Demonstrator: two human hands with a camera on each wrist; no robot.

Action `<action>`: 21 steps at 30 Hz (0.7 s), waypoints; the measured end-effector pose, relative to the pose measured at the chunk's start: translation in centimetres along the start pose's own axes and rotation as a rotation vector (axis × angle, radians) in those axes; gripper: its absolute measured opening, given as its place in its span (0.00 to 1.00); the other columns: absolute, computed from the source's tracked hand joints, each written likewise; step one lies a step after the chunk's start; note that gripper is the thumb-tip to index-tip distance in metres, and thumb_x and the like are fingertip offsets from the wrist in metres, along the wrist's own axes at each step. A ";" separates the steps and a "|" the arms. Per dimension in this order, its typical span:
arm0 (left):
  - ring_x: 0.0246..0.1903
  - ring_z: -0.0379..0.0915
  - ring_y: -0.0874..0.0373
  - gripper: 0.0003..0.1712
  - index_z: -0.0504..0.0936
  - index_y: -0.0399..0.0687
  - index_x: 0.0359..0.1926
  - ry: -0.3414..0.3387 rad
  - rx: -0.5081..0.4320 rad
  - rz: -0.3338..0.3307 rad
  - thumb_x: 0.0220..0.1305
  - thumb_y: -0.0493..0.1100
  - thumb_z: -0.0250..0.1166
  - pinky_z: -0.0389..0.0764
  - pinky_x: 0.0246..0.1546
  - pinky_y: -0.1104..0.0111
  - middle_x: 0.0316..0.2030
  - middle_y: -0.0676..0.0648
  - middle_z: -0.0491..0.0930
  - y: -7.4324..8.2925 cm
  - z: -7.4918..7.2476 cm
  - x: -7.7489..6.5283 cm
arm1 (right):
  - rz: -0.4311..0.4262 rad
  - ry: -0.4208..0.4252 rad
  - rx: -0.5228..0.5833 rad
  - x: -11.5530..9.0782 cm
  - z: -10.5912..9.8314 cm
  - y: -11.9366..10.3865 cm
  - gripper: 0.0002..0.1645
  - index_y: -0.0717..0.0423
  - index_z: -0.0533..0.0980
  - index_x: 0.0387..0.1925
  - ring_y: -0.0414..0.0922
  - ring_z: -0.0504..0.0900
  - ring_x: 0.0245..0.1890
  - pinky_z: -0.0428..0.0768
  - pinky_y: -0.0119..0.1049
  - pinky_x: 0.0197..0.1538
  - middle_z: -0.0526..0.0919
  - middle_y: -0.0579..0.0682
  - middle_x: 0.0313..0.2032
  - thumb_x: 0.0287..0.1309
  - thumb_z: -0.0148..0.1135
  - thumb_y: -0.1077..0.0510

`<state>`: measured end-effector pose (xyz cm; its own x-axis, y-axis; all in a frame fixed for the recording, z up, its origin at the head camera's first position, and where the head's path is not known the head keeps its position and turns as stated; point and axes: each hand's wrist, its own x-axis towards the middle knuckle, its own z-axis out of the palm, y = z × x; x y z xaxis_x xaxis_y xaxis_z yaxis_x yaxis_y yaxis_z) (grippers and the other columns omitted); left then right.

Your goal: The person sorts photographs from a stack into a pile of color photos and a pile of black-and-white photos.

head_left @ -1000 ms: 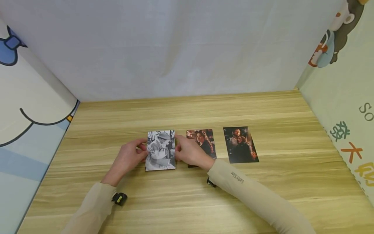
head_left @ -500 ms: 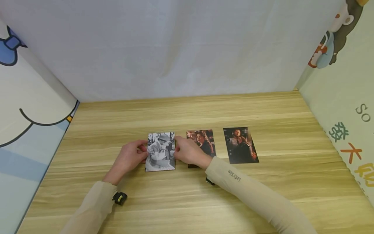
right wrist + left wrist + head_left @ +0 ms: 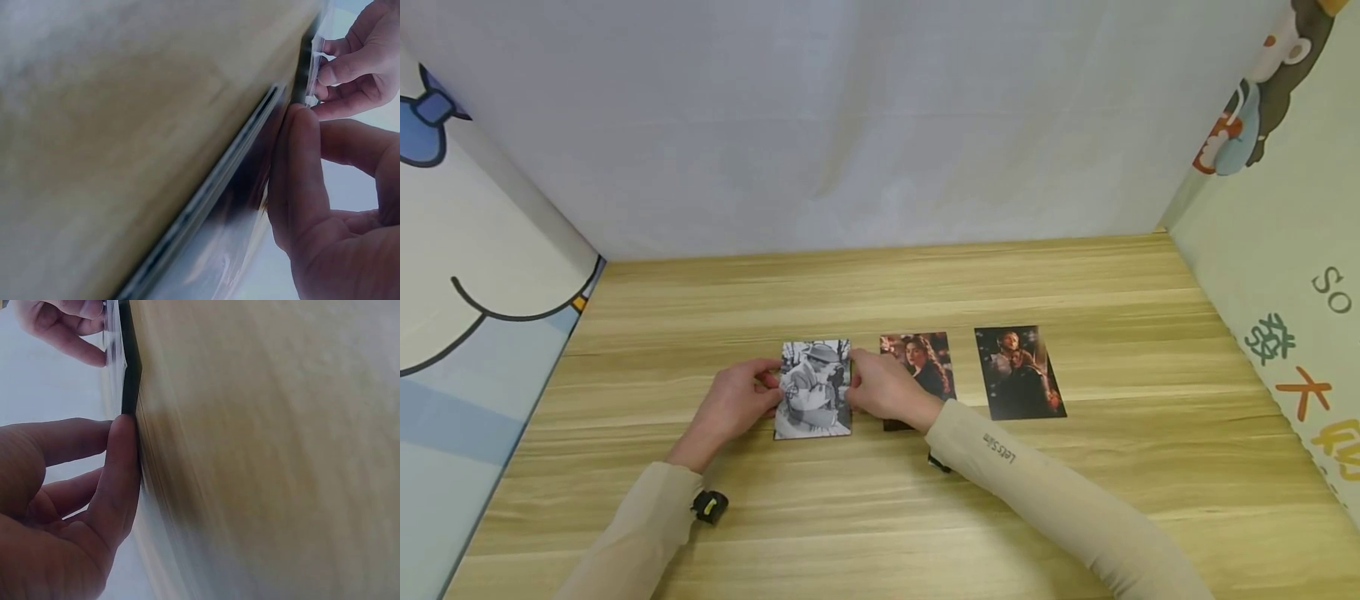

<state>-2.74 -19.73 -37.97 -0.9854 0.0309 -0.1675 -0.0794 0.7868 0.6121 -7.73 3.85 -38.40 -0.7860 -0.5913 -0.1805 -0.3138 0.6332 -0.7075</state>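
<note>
Left hand (image 3: 737, 400) and right hand (image 3: 885, 387) pinch opposite sides of a rectangular black-and-white photo card (image 3: 813, 389), left of a dark reddish photo card (image 3: 934, 367) on the pale wood-grain surface (image 3: 850, 517), where light, even pressure should keep the held piece from bowing.

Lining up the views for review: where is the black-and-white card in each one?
Head: black-and-white card, just below and left of centre.
Left wrist: at the top, left of centre, nearly edge-on.
Right wrist: upper right, nearly edge-on.
Shared landmark: left hand, pinching the card's edge.
</note>
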 end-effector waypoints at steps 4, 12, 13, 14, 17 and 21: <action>0.34 0.82 0.57 0.28 0.76 0.27 0.64 -0.001 0.045 0.001 0.65 0.34 0.67 0.81 0.37 0.64 0.41 0.42 0.85 0.0 -0.1 0.0 | -0.007 -0.004 0.004 0.0 0.0 0.0 0.35 0.68 0.67 0.71 0.41 0.77 0.20 0.72 0.32 0.25 0.80 0.45 0.26 0.64 0.64 0.64; 0.36 0.81 0.54 0.27 0.78 0.29 0.63 0.011 0.083 0.002 0.66 0.38 0.68 0.80 0.40 0.59 0.40 0.44 0.85 -0.1 -0.2 -0.1 | -0.006 -0.015 0.087 -0.2 -0.1 0.3 0.39 0.68 0.62 0.75 0.39 0.82 0.22 0.78 0.34 0.32 0.83 0.44 0.27 0.66 0.62 0.63; 0.37 0.81 0.53 0.27 0.78 0.30 0.63 0.013 0.083 0.001 0.66 0.38 0.68 0.80 0.41 0.59 0.40 0.44 0.85 -0.1 -0.2 -0.1 | -0.002 -0.017 0.104 -0.3 -0.1 0.3 0.39 0.67 0.62 0.75 0.39 0.82 0.23 0.78 0.34 0.33 0.83 0.44 0.28 0.66 0.62 0.62; 0.38 0.82 0.53 0.27 0.78 0.30 0.64 0.014 0.083 -0.001 0.67 0.39 0.67 0.80 0.41 0.59 0.41 0.44 0.85 -0.1 -0.2 -0.2 | 0.000 -0.017 0.119 -0.4 -0.1 0.4 0.39 0.66 0.62 0.76 0.40 0.82 0.23 0.78 0.35 0.32 0.83 0.44 0.29 0.67 0.61 0.62; 0.41 0.83 0.50 0.27 0.78 0.32 0.64 0.022 0.071 -0.007 0.68 0.40 0.66 0.82 0.42 0.58 0.43 0.43 0.85 0.1 -0.3 -0.4 | 0.001 -0.015 0.172 -0.8 -0.3 0.7 0.38 0.64 0.62 0.76 0.41 0.81 0.25 0.77 0.35 0.30 0.83 0.45 0.31 0.68 0.60 0.61; 0.45 0.84 0.46 0.26 0.78 0.34 0.65 0.057 0.034 -0.005 0.68 0.41 0.64 0.83 0.44 0.56 0.45 0.41 0.85 0.5 -0.3 -0.9 | -0.006 -0.007 0.241 -1.4 -0.8 0.8 0.36 0.62 0.63 0.76 0.43 0.81 0.26 0.76 0.36 0.29 0.83 0.46 0.35 0.70 0.59 0.59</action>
<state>-1.98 -19.48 -37.30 -0.9920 -0.0073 -0.1260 -0.0802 0.8073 0.5846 -7.34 5.61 -38.18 -0.7806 -0.5984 -0.1803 -0.1814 0.4930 -0.8509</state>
